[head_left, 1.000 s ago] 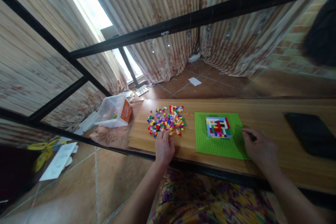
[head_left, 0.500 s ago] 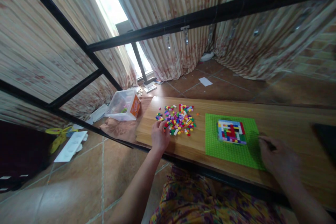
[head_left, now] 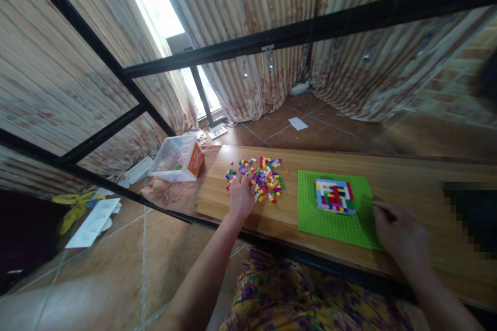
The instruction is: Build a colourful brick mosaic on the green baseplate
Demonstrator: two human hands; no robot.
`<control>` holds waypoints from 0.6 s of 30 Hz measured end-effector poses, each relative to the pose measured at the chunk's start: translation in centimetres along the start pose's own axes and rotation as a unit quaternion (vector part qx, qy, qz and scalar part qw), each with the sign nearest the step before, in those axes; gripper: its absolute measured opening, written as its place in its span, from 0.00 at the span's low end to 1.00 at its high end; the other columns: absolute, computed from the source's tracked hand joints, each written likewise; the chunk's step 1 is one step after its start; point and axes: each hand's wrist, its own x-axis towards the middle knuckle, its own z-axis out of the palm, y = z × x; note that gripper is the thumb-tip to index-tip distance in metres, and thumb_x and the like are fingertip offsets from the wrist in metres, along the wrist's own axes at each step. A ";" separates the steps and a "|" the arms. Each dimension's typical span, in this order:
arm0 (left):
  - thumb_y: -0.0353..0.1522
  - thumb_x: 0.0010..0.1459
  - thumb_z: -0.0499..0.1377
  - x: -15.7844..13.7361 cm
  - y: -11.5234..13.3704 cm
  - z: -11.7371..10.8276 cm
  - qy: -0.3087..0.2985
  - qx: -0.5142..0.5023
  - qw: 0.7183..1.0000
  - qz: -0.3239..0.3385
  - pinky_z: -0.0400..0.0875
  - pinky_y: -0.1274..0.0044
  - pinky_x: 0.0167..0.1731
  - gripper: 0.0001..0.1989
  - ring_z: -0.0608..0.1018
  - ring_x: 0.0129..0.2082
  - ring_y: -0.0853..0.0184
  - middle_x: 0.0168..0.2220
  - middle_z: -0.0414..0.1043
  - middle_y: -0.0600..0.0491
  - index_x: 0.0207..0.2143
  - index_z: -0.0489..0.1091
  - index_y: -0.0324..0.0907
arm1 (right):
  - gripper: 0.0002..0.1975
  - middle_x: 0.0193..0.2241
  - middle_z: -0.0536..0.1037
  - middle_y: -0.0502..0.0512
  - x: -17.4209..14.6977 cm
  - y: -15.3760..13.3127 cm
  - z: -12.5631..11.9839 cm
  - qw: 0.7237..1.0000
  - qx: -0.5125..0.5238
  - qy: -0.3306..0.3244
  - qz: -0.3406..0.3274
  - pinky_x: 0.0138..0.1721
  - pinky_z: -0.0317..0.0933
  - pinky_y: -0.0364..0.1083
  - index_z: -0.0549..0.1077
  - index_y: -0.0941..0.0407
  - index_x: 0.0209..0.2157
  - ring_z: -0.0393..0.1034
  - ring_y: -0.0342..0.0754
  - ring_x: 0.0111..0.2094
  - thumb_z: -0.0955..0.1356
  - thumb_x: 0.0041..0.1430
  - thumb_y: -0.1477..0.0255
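My left hand point(head_left: 241, 197) reaches into a pile of small coloured toy bricks point(head_left: 267, 178), palm down. Its fingers are bent and slightly apart among the bricks, with the tips partly hidden. A green baseplate point(head_left: 306, 217) lies to the right of the pile. On it sits a low square build of mixed bricks point(head_left: 334, 196), with red pieces in the middle and light blue along its left side. At the baseplate's right edge, my right hand point(head_left: 402, 235) is closed in a pinch. Whatever is between those fingertips is too small to make out.
A wooden table point(head_left: 248, 217) carries the bricks and baseplate. Beyond its left end stands a clear plastic box point(head_left: 166, 163) with an orange label. A black metal rail point(head_left: 229, 51) runs across behind the table, in front of curtains. A dark object point(head_left: 471, 212) lies at the right.
My left hand has moved slightly right and farther over the brick pile. My right hand stays closed beside the baseplate's right edge. The whole view has shifted a little.
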 end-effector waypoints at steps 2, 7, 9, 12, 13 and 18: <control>0.27 0.60 0.56 -1.0 0.9 0.0 -0.012 -0.096 0.995 -0.024 0.70 0.71 0.42 0.06 0.76 0.38 0.63 0.37 0.73 0.50 0.40 0.69 0.41 | 0.17 0.35 0.80 0.61 0.3 -0.1 -0.1 1.000 0.013 -0.008 0.013 0.33 0.65 0.51 0.78 0.55 0.35 0.73 0.54 0.32 0.62 0.59 0.60; 0.29 0.57 0.58 -4.9 4.7 1.0 -0.087 -0.391 0.915 -0.058 0.69 0.77 0.36 0.04 0.75 0.32 0.69 0.31 0.71 0.55 0.37 0.68 0.42 | 0.18 0.33 0.81 0.60 0.5 -2.8 -2.7 0.987 0.112 -0.009 0.120 0.36 0.66 0.50 0.79 0.56 0.35 0.74 0.53 0.33 0.65 0.56 0.57; 0.29 0.56 0.60 -6.4 6.5 1.4 -0.143 -0.474 0.865 -0.075 0.70 0.77 0.36 0.05 0.75 0.32 0.69 0.32 0.71 0.55 0.36 0.68 0.41 | 0.18 0.35 0.81 0.59 -0.3 -5.4 -4.2 0.978 0.158 -0.028 0.132 0.39 0.67 0.50 0.79 0.55 0.36 0.74 0.52 0.36 0.66 0.56 0.56; 0.29 0.54 0.60 -7.9 9.1 1.5 -0.216 -0.532 0.813 -0.097 0.69 0.78 0.36 0.06 0.75 0.32 0.70 0.32 0.73 0.54 0.36 0.69 0.41 | 0.19 0.40 0.81 0.57 -2.7 -9.7 -5.9 0.943 0.268 -0.138 0.142 0.41 0.67 0.49 0.79 0.53 0.39 0.75 0.53 0.41 0.68 0.55 0.54; 0.28 0.53 0.61 -8.2 9.8 1.4 -0.231 -0.539 0.803 -0.106 0.68 0.78 0.36 0.06 0.75 0.32 0.70 0.32 0.74 0.54 0.36 0.70 0.41 | 0.19 0.40 0.81 0.57 -3.5 -11.0 -6.2 0.925 0.302 -0.165 0.159 0.41 0.68 0.49 0.80 0.53 0.38 0.75 0.53 0.41 0.69 0.54 0.53; 0.28 0.51 0.63 -8.6 11.8 0.8 -0.275 -0.533 0.792 -0.115 0.65 0.81 0.31 0.04 0.71 0.27 0.72 0.27 0.72 0.56 0.31 0.71 0.39 | 0.20 0.34 0.82 0.57 -6.4 -14.0 -6.3 0.848 0.412 -0.228 0.243 0.41 0.68 0.48 0.80 0.55 0.33 0.75 0.52 0.37 0.71 0.50 0.52</control>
